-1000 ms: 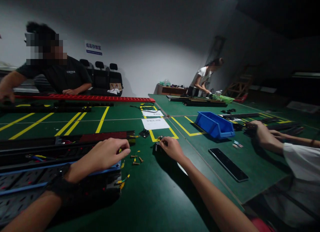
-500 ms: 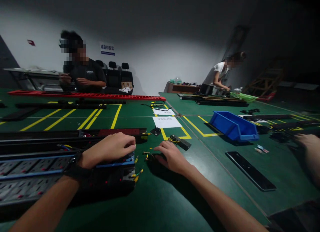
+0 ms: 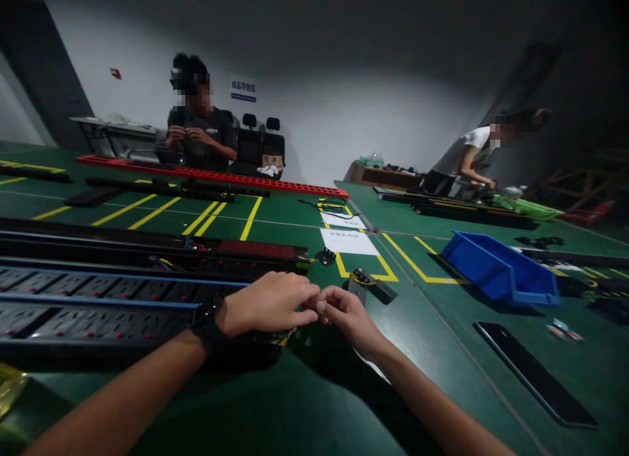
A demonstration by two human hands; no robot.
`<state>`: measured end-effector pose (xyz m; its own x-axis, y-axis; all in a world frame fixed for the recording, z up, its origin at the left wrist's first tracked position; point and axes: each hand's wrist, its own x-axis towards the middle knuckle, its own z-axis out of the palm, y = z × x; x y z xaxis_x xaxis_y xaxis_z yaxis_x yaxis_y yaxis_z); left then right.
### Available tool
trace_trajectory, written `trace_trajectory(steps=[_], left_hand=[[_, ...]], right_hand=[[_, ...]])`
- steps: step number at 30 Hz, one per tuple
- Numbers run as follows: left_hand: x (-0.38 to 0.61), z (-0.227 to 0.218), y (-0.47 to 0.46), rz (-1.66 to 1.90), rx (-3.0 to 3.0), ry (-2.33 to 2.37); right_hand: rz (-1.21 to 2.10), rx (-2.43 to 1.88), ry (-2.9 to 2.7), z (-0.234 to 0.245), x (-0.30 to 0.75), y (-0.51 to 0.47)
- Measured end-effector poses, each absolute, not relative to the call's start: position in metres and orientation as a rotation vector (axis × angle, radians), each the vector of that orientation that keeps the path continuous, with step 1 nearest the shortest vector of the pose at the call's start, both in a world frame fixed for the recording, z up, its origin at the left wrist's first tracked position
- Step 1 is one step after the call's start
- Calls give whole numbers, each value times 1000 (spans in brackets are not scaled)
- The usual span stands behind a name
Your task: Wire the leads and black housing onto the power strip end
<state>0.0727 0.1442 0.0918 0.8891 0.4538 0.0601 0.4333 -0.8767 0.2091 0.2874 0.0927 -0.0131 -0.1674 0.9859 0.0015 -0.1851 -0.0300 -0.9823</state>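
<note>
My left hand (image 3: 272, 301), with a black watch on its wrist, is over the right ends of long black power strips (image 3: 103, 320) with rows of sockets and red dots. Its thumb and fingers are pinched together. Against its fingertips, my right hand (image 3: 352, 320) is pinched closed too; whatever lies between the fingers is too small and covered to make out. Yellow wire ends show partly under my left hand. Just beyond my right hand lie a black block-shaped part (image 3: 382, 291) with a yellow wire and a small black bracket (image 3: 325, 257).
To the right are a blue bin (image 3: 498, 272) and a black phone (image 3: 533, 371). White paper sheets (image 3: 350, 242) and yellow tape lines mark the green table (image 3: 432, 390). A long red rail (image 3: 221, 175) crosses the back. Two people work beyond. Something yellow (image 3: 10, 387) shows at lower left.
My hands have come together, fingertips meeting, where they were apart before. The view has swung left, and a hand at the right edge has gone out of view.
</note>
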Motion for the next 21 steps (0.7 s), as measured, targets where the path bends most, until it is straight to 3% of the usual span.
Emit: trace_trajectory(steps=[12,21], left_hand=[[70,93,145,146,2916,669],[57,110,149,-172,2799,675]], right_hand=[[1589,-902,-1024,-19,281,87],[1032,-1088,-1815,-29,270,77]])
